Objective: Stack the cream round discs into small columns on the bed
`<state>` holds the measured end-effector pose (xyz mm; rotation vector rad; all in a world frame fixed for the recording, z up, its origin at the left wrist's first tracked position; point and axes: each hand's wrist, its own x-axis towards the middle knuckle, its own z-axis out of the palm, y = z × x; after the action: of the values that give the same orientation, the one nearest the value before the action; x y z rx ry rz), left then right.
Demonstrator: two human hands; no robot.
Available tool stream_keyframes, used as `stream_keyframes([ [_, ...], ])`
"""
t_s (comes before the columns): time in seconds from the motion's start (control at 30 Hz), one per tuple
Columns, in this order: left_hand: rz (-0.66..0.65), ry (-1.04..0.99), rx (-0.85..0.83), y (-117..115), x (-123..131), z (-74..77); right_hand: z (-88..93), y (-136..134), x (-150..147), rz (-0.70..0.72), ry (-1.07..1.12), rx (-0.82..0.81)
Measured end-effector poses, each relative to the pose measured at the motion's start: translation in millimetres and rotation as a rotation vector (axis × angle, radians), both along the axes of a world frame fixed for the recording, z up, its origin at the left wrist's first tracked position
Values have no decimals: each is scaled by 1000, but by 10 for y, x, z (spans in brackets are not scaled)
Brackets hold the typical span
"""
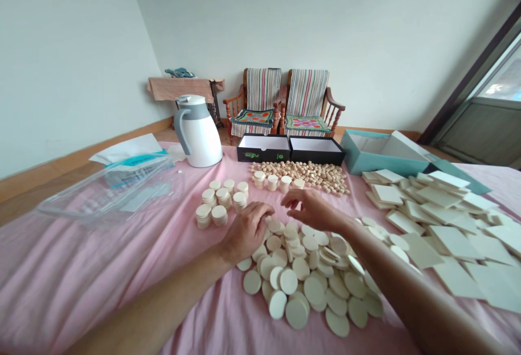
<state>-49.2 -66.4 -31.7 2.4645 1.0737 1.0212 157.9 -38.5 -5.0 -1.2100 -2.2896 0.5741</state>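
Note:
My left hand [249,231] is at the upper left edge of a loose pile of pale wooden discs [314,290]. Its fingers are curled together, and whatever lies inside them is hidden. Above the pile's far edge is my right hand [312,209], its thumb apart from the stretched fingers and nothing visible between them. Just beyond it stands a short disc stack [298,183], partly covered by the hand. More stacks run left in a row, including one disc stack [259,179]. Several others are grouped left of my left hand, among them a front stack [220,215].
Small wooden pieces [311,175] lie before two black boxes [262,150]. A white-and-grey jug [202,138] and clear plastic tray [81,203] stand left. Square wooden tiles [451,241] and a teal box [366,154] are right, on a pink cloth [163,268].

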Motion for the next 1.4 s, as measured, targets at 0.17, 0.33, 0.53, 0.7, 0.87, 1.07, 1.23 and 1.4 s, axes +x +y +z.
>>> stream_keyframes([
  [0.17, 86, -106, 95, -32, -17, 34, -25, -204, -248, 256, -28, 5],
  [0.33, 74, -96, 84, -16, -33, 9, -120, -201, -324, 206, -43, 18],
  [0.53, 72, -106, 71, -7, -29, 0, -109, -129, -211, 44, -46, 117],
  [0.7, 49, -104, 73, -10, -20, -2, 6, 225, 75, -335, 24, 304],
  [0.87, 48, -95, 52, -6, -23, -11, -7, 511, 248, -466, -59, 326],
  [1.07, 42, -82, 36, 7, -36, -26, -113, 572, 220, -501, -127, 283],
  [1.23, 52, -104, 33, 12, -30, -28, -71, 508, 195, -519, -99, 279],
  [1.4, 53, -127, 30, 16, -29, -33, 110, 130, 126, -297, -30, 193],
])
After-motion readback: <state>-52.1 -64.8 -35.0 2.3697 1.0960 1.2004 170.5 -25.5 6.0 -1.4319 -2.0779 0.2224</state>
